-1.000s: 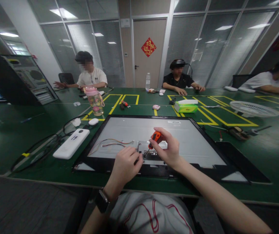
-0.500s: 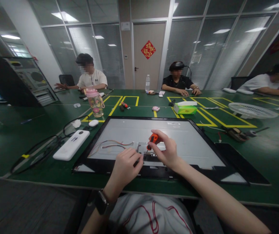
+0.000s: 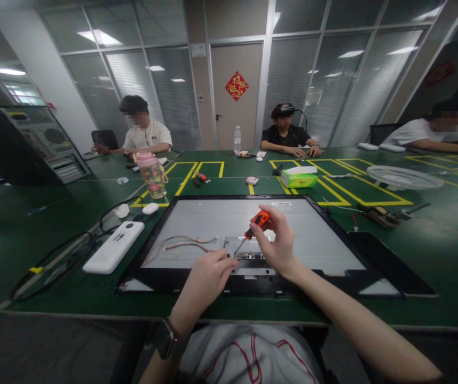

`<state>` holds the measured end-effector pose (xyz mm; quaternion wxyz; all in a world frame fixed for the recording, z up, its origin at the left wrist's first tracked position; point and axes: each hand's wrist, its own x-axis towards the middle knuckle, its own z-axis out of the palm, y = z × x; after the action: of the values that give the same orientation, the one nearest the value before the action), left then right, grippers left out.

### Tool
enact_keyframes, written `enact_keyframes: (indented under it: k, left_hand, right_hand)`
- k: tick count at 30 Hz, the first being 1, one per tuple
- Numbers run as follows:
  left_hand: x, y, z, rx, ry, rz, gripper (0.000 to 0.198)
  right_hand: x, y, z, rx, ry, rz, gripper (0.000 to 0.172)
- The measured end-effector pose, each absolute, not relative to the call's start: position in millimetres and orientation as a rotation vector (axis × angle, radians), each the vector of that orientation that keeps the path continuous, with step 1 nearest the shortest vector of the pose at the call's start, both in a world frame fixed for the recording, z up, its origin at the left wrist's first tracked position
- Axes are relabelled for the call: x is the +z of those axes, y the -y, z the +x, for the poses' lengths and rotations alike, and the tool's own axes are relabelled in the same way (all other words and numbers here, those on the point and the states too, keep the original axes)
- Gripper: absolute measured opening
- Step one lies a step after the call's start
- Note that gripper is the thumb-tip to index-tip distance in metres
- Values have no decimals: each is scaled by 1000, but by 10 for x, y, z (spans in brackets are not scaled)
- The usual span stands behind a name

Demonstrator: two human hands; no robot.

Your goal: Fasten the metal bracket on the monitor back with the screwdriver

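A large flat monitor panel [image 3: 317, 234] lies face down on the green table, its grey metal back up. Near its front edge sits a small circuit board [image 3: 249, 256] with coloured wires [image 3: 181, 241] running left. My right hand [image 3: 277, 242] grips a small orange-handled screwdriver [image 3: 256, 222], its thin shaft slanting down-left to the board. My left hand [image 3: 207, 277] is closed, fingertips pinched at the board's left end beside the screwdriver tip; what they pinch is too small to make out.
A white power adapter [image 3: 113, 246] and black cables [image 3: 64, 250] lie left of the panel. Farther back stand a pink-lidded bottle [image 3: 151, 175], a green tissue box [image 3: 300, 176], a white fan guard [image 3: 404, 177]. An open computer case [image 3: 32, 144] is far left. Three people sit across the table.
The view has tilted slightly. My right hand raised the screwdriver handle a little, and my left fingertips slid forward to the board's edge.
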<state>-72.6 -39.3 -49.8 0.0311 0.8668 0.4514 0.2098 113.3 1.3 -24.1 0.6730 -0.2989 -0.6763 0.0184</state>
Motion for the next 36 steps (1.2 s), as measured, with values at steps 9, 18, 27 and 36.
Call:
enact_keyframes:
  k: [9,18,27,36]
  left_hand:
    - [-303,291,-723,293,-1289,2978,29]
    - [-297,166,-817,342,-1024,3268,12]
    - [-400,125,-903,597,-886,3224,18]
    - [-293,104,-930,497,-572,3477,21]
  right_hand:
    - [-189,-48,1126,350,1377,-697,34]
    - [-176,-91,1123,520,1291,-733,34]
    - [-171,-113,1136,554,1230,-711,35]
    - [-166,-136,1152,571,1205,-721,35]
